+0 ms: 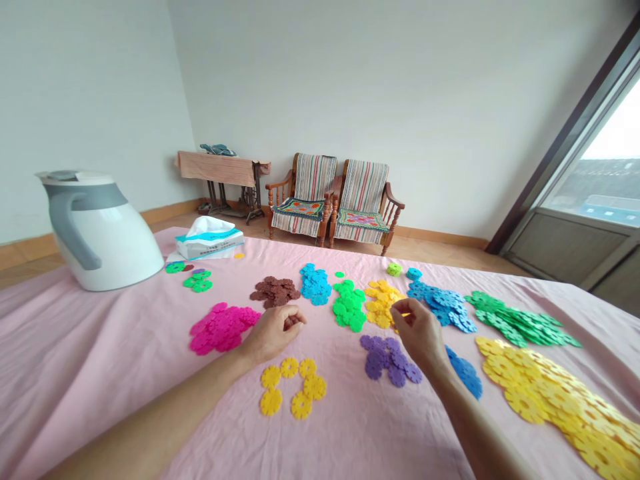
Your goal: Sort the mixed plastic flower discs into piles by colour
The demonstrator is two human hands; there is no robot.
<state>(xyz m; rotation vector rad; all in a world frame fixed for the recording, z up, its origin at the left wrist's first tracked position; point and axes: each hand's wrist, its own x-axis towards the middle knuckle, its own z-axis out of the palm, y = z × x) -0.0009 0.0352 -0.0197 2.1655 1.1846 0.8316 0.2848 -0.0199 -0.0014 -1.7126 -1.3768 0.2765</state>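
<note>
My left hand (pixel 275 330) hovers with curled fingers between the magenta snowflake discs (pixel 223 328) and the light green discs (pixel 349 307). Whatever it may hold is hidden by the fingers. Over the right edge of the yellow-orange disc pile (pixel 383 300), my right hand (pixel 419 330) has its thumb and fingertips pinched together; I cannot make out anything in them. Below and between the hands, several yellow snowflake discs (pixel 289 367) lie in an arch open toward me, two of them overlapping on its right side. Purple discs (pixel 390 360) lie just left of my right wrist.
Brown (pixel 275 291), light blue (pixel 315 285), blue (pixel 443 305) and dark green discs (pixel 520 319) lie in piles on the pink cloth (pixel 220 427). Large yellow discs (pixel 555 393) spread at right. A white jug (pixel 107 233) and tissue box (pixel 210 240) stand at left.
</note>
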